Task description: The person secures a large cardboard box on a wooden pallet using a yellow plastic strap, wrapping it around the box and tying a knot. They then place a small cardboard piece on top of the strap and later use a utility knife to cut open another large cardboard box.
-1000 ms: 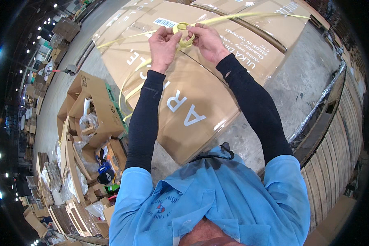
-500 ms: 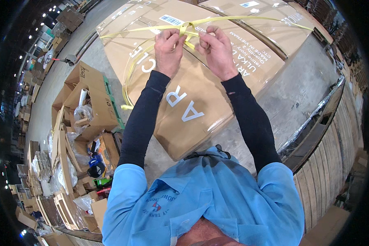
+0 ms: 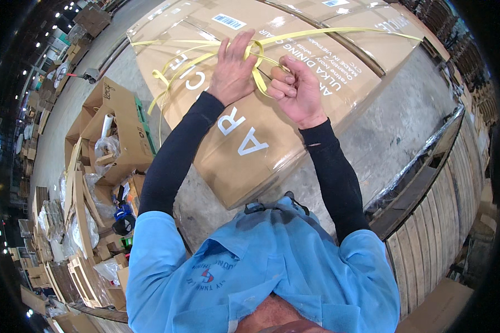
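Large taped cardboard carton (image 3: pixel 236 180), yellow packing strap (image 3: pixel 316 31) across its top, both hands at the loop.

Concrete floor (image 3: pixel 391 130): fair gap right, toward slatted wooden stack (image 3: pixel 428 244); tighter left, toward open scrap carton (image 3: pixel 122 116); thin band near, by the torso. Strap reaches carton's far-left and far-right edges; hard tension could, I judge, crease the board there or let it slide along the top. Slack curves lie by the left edge, could snag on it. Left hand (image 3: pixel 231 73): fingers nearly straight, close together, beside the loop; cannot tell if they grip. Right hand (image 3: pixel 298 91): fingers curled, thumb and forefinger apparently pinching a strap length. Loop (image 3: pixel 258 77), between hands, looks loose; lopsided pull could twist or slip it.
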Tool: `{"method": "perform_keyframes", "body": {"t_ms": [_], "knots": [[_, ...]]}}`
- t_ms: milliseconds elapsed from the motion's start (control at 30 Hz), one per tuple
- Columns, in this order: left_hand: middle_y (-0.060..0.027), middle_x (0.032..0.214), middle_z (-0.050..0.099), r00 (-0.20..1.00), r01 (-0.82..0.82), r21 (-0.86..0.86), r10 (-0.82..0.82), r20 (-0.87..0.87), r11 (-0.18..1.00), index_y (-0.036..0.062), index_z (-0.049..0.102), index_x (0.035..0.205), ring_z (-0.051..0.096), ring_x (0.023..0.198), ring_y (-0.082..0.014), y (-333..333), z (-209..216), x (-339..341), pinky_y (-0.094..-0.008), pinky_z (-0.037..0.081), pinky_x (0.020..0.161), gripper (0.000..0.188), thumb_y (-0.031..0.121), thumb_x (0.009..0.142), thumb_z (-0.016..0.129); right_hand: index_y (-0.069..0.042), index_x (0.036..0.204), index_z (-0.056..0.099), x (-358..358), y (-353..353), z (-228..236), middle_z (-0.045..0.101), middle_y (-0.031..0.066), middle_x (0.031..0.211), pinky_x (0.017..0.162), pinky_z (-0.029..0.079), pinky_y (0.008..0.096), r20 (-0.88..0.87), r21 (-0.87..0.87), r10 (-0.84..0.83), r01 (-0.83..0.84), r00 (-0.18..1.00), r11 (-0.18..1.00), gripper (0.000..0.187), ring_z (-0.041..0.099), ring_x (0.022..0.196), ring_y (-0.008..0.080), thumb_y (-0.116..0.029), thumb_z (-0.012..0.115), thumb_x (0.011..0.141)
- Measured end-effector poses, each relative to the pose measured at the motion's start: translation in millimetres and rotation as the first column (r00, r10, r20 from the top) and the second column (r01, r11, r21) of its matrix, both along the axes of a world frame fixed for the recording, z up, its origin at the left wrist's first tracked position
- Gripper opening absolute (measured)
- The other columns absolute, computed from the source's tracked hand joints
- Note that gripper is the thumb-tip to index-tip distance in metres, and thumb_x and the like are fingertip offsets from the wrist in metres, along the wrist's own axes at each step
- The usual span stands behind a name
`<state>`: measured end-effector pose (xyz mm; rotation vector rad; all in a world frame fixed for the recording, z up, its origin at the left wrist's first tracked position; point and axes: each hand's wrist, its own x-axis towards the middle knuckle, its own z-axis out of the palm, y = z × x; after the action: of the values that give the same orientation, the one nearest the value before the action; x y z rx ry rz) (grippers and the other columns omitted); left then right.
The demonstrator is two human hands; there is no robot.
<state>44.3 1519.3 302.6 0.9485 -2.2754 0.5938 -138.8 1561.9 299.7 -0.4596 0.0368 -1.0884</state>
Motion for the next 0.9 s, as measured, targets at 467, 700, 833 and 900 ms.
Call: {"method": "perform_keyframes", "body": {"t_ms": [467, 700, 833, 900], "knots": [[-0.0027, 0.077, 0.057, 0.939, -0.002, -0.15, 0.053, 0.339, 0.989, 0.0147, 0.06, 0.079, 0.065, 0.077, -0.0193, -35.3, -7.0, -9.2, -0.0353, 0.048, 0.071, 0.004, 0.016, 0.075, 0.062, -0.015, 0.08, 0.046, -26.2, 96.5, -23.6, 0.033, -0.0074, 0.062, 0.049, 0.033, 0.0237, 0.071, 0.155, -0.028, 0.017, 0.997, 0.988, 0.018, 0.027, 0.045, 0.0036, -0.02, 0.05, 0.097], [-0.0055, 0.076, 0.058, 0.935, 0.011, -0.086, 0.021, 0.355, 0.996, 0.0121, 0.063, 0.076, 0.064, 0.064, -0.0233, 1.3, -2.5, -3.5, -0.0355, 0.049, 0.066, 0.012, 0.023, 0.081, 0.065, -0.014, 0.077, 0.046, -15.6, 156.1, -16.3, 0.035, -0.0076, 0.064, 0.049, 0.031, 0.0241, -0.128, 0.169, -0.129, 0.15, 0.983, 0.974, 0.02, 0.028, 0.047, 0.0036, -0.015, 0.055, 0.094], [-0.0065, 0.069, 0.058, 0.955, 0.153, -0.006, -0.146, 0.259, 0.988, 0.0107, 0.061, 0.067, 0.062, 0.062, -0.024, 15.5, -5.0, 15.1, -0.036, 0.048, 0.064, 0.03, 0.032, 0.089, 0.062, -0.013, 0.078, 0.046, 11.6, 191.2, -6.5, 0.034, -0.007, 0.064, 0.049, 0.031, 0.0245, -0.163, 0.181, -0.22, 0.249, 0.962, 0.952, 0.018, 0.029, 0.048, 0.0043, -0.013, 0.057, 0.093], [-0.0068, 0.067, 0.057, 0.948, 0.197, 0.003, -0.191, 0.256, 0.98, 0.0101, 0.06, 0.064, 0.061, 0.061, -0.0243, 15.8, -8.1, 17.2, -0.036, 0.048, 0.064, 0.037, 0.035, 0.091, 0.06, -0.012, 0.078, 0.047, 20.5, 201.4, -4.5, 0.033, -0.0068, 0.064, 0.049, 0.031, 0.025, -0.205, 0.202, -0.264, 0.305, 0.942, 0.931, 0.018, 0.029, 0.048, 0.0046, -0.011, 0.058, 0.092]]}}
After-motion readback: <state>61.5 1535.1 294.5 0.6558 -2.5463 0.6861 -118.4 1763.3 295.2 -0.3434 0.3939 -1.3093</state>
